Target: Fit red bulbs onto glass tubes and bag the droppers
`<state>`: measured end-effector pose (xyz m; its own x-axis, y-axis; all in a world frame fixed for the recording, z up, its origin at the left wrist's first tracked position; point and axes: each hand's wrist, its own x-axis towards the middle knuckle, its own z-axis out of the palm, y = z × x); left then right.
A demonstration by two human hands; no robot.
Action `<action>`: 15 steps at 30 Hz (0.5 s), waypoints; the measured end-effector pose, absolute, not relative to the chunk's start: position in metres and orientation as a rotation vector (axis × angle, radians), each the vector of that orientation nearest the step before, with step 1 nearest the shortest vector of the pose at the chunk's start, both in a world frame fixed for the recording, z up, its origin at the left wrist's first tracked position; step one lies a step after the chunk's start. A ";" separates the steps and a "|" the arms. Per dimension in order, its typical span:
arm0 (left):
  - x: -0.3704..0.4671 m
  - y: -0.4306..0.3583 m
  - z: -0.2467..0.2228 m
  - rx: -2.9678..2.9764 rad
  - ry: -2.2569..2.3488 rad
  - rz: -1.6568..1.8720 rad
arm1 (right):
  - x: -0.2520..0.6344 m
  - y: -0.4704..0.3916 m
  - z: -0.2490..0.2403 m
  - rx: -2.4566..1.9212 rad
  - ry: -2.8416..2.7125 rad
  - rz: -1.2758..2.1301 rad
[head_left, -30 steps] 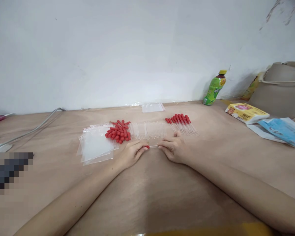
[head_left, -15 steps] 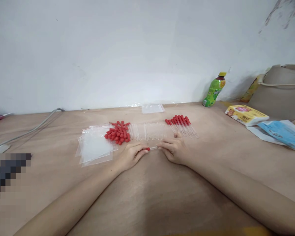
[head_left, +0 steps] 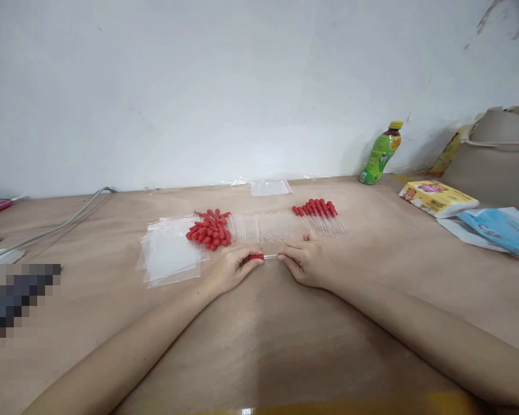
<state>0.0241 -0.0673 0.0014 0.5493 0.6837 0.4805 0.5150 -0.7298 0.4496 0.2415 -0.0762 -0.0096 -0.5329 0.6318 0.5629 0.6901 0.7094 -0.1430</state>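
Red and elongated, a bulb (head_left: pixel 255 257) is pinched in the left hand (head_left: pixel 233 268), more exposed than half a second ago. Between both hands, a slim, clear tube (head_left: pixel 270 257) is pinched by the right hand (head_left: pixel 306 263).

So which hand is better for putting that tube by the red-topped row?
Probably the right hand: it holds the clear tube, nearer the red-topped row; the left hand pinches the red bulb.
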 end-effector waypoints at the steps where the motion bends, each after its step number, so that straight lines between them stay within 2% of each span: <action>1: 0.025 -0.068 0.002 2.536 0.991 0.945 | 0.241 -0.077 -0.010 -1.012 -2.320 -0.114; 7: 0.029 -0.072 0.005 2.476 1.059 0.935 | 0.238 -0.079 -0.009 -1.046 -2.288 0.011; 15: 0.030 -0.075 0.006 2.461 1.024 0.911 | 0.236 -0.080 -0.007 -1.050 -2.333 0.002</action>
<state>0.0297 -0.0747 0.0060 0.5387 0.7218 0.4344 0.5153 -0.6903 0.5079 0.2362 -0.0795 -0.0072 -0.5254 0.6871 0.5019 0.6862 0.6909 -0.2275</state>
